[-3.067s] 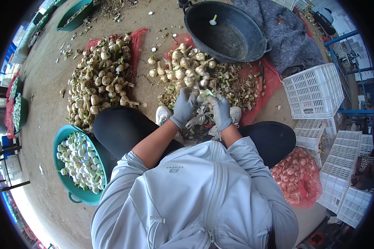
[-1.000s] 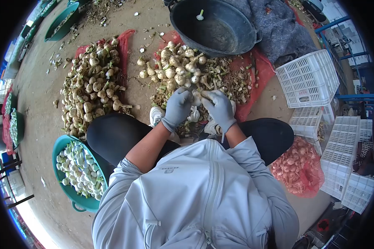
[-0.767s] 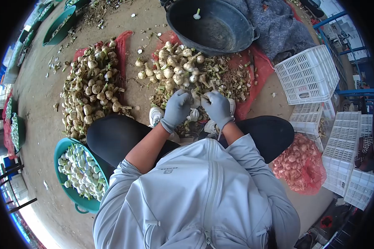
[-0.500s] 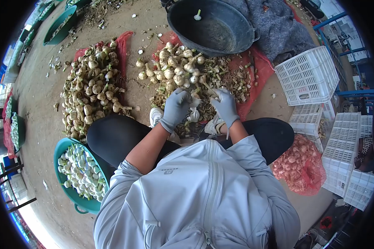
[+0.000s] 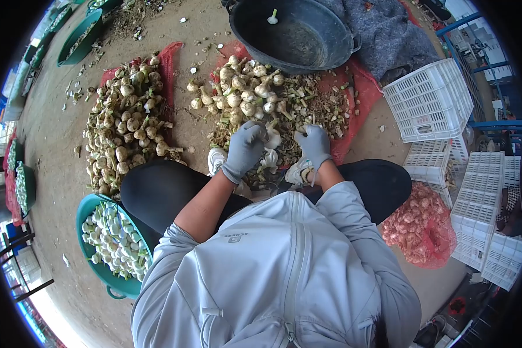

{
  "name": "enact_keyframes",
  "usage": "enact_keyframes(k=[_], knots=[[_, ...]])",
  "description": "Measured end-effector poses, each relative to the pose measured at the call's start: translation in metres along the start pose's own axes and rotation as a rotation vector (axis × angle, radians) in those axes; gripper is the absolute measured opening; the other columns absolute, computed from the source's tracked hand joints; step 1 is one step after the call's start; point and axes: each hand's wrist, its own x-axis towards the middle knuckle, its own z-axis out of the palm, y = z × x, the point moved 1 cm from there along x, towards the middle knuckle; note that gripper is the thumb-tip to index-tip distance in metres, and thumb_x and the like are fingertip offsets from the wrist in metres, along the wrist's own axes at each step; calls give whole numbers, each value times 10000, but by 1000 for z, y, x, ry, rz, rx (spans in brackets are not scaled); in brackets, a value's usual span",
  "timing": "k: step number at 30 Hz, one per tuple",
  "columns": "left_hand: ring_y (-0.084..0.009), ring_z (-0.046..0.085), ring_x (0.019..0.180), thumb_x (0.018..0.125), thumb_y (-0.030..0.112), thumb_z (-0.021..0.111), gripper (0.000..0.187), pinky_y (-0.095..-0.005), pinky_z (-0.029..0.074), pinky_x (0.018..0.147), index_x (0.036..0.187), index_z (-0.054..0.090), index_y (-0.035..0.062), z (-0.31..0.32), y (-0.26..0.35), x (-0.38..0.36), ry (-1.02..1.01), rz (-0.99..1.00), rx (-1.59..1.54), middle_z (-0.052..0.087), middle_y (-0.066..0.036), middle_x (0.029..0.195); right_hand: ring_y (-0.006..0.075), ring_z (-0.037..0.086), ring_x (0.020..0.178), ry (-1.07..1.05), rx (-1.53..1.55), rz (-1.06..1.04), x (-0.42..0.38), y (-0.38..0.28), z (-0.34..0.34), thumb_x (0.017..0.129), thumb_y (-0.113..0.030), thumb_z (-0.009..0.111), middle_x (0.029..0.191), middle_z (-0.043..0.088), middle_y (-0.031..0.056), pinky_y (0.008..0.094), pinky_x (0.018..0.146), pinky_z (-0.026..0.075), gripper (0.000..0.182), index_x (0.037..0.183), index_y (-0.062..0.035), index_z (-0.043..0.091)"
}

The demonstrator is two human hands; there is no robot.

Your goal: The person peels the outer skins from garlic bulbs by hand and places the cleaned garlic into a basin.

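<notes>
Bulbs (image 5: 115, 240) lie in the left tub (image 5: 120, 285); crates (image 5: 474, 211), seemingly stacked, right.

Lettering (image 5: 238, 237) on the jacket (image 5: 255, 272) and red marks (image 5: 421, 121) on a white crate (image 5: 428, 95) are too small to read.

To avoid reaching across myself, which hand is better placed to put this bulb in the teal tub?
Probably the left hand: the bulb is at its fingertips, the teal tub on that side.

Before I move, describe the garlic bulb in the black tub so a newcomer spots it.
Just beyond the right-hand garlic heap sits a large black oval tub. Inside, toward the far left, lies a clean white bulb with a greenish stem. It is alone there; the heaped bulbs are browner.
</notes>
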Motion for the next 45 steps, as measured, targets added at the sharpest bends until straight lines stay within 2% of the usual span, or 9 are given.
enact_keyframes(k=[8,14,17,23,25,28,33,36,45], knots=[[-282,567,757,611,-77,529,148,-331,461,658,693,515,46,3,0,-2,-69,13,147,565,-97,771,284,591,738,-79,76,-244,-14,-54,-13,719,-219,619,783,596,122,352,668,466,195,810,-49,647],[-270,561,739,621,-88,527,142,-317,457,664,691,514,36,5,-5,-5,-45,24,39,563,-98,769,326,580,721,-40,-141,-99,-3,-21,6,723,-262,575,750,586,142,414,646,464,214,718,-50,602],[-155,549,695,654,-123,490,154,-259,445,633,710,524,16,0,-18,-3,127,-158,-167,569,-47,740,308,603,791,-358,-335,250,4,18,13,729,-250,581,867,619,179,392,668,476,233,759,-22,620],[-76,532,633,685,-96,493,162,-210,447,600,779,570,10,1,-23,0,186,-624,-659,587,-16,719,-10,406,601,-624,909,394,-2,-42,-4,824,-388,556,773,516,-79,124,490,305,356,1079,-140,559],[-81,548,733,709,-87,507,230,-220,462,663,911,565,8,8,-25,-4,2,-581,-742,591,-9,846,4,414,578,-620,969,415,1,-39,9,824,-397,554,773,518,-73,136,462,309,349,1051,-133,566],[-102,540,795,754,-52,538,443,-224,460,679,1176,427,25,7,-32,5,252,-595,-967,539,-33,998,27,402,493,-481,1081,529,33,-33,1,855,-395,508,754,580,10,139,386,264,338,1021,-104,556],[-141,555,783,707,125,653,339,-256,451,713,992,542,-20,5,-154,-7,499,-776,-350,601,-82,885,36,408,476,-130,1285,322,151,-17,-47,835,-563,445,766,596,96,148,364,237,511,996,-83,514],[-240,594,821,687,176,644,381,-312,460,770,1018,559,8,2,-202,-22,520,-846,-4,625,-118,923,49,386,482,168,1230,552,178,-5,-60,858,-511,457,749,567,54,154,377,246,464,963,-62,513],[-340,360,1201,656,219,656,670,-388,354,969,1263,382,142,14,-201,17,-71,-707,532,373,-121,1317,12,440,515,-296,667,375,36,-8,-74,886,-169,472,752,572,22,137,409,330,306,1139,0,512]])
